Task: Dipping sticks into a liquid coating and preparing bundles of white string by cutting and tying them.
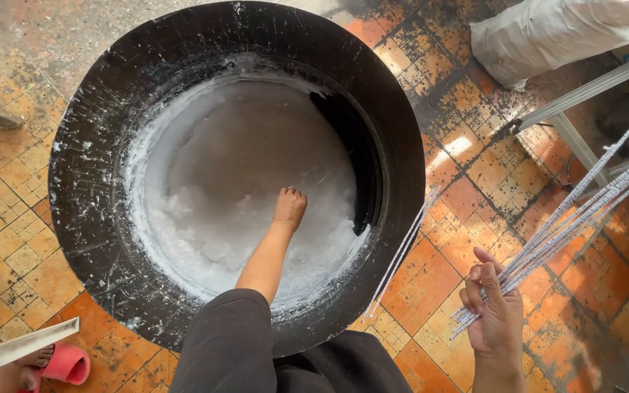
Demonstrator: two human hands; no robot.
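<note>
Right hand (495, 313) clamped on thin white-coated sticks (576, 211), fanned beside black basin (394, 131).

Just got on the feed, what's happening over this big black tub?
A person leans over a large black tub on the tiled floor. The left hand reaches down into the white paste inside it. The right hand holds a bundle of thin white-coated sticks off to the side. Two more sticks lean on the tub's rim.

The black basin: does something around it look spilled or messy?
Yes. White paste is smeared over the black basin's rim, and dark stains cover the orange floor tiles. The left hand reaches into the paste.
</note>
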